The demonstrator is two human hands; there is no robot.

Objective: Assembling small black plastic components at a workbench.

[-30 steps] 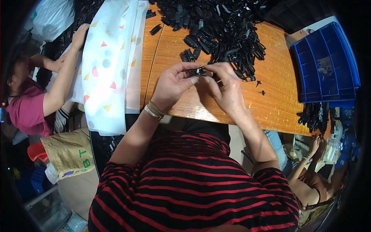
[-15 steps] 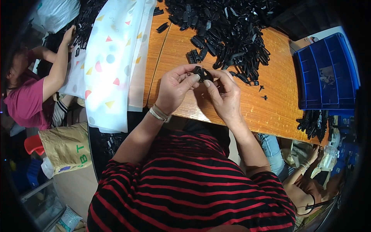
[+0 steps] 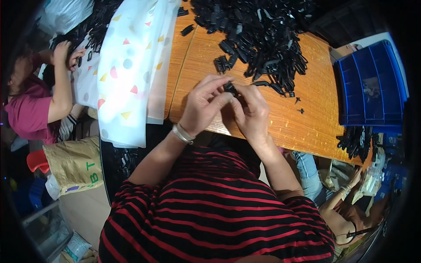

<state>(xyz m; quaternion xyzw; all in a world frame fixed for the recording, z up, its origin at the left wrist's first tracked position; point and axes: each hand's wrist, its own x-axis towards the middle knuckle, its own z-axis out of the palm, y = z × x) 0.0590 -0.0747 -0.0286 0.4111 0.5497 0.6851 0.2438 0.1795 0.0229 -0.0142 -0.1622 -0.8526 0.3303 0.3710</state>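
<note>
Left hand [image 3: 204, 104] and right hand [image 3: 255, 111] have shifted their fingers. Both pinch one black plastic part [image 3: 230, 89] near the heap [image 3: 263, 39].

The patterned sheet [image 3: 118, 92] is washed out by white glare, while the tabletop [image 3: 307, 127] is brightly lit, a shadow being cast on it below the fingers [image 3: 220, 102], which are slightly blurred. Toward the blackened rim, straight edges are bent and detail is lost.
</note>
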